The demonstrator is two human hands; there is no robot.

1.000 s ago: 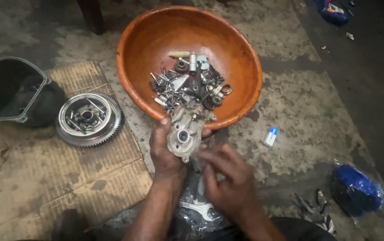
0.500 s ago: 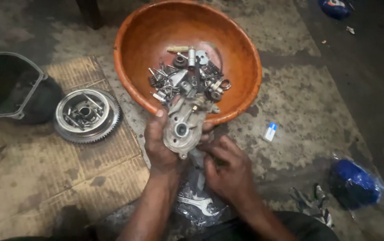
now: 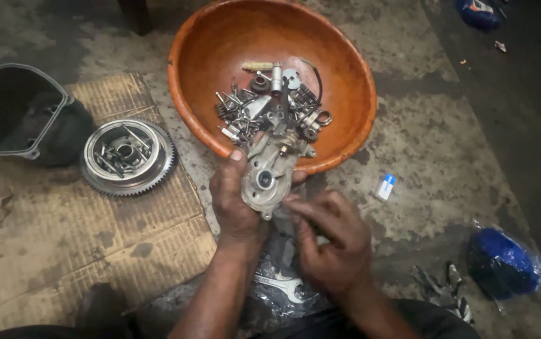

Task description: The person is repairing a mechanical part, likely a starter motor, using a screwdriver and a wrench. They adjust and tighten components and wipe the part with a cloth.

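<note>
Fingers of my left hand [image 3: 236, 201] are wrapped around a grey metal housing [image 3: 269, 176], clamped on its left edge with the thumb up along the side, holding it at the centre of the frame, just over the near rim of the orange bowl [image 3: 201, 94]. My right hand [image 3: 333, 245] sits just below and to the right of the housing, fingers drawn together with their tips at its lower edge; I cannot tell whether they pinch anything small between them. The bowl fills the upper middle of the frame and holds a heap of small metal parts [image 3: 270, 103]: bolts, springs, gears and a short shaft. Left of the bowl, a toothed flywheel [image 3: 127, 157] lies flat on a sheet of worn cardboard [image 3: 63, 251], and a black cover [image 3: 22, 113] lies at the far left. Below my hands, a wrench [image 3: 283, 286] rests on crumpled plastic. A small blue-and-white packet [image 3: 385, 186] lies on the concrete floor [image 3: 433, 138] to the right, and a blue bag [image 3: 503, 262] sits at the lower right.
</note>
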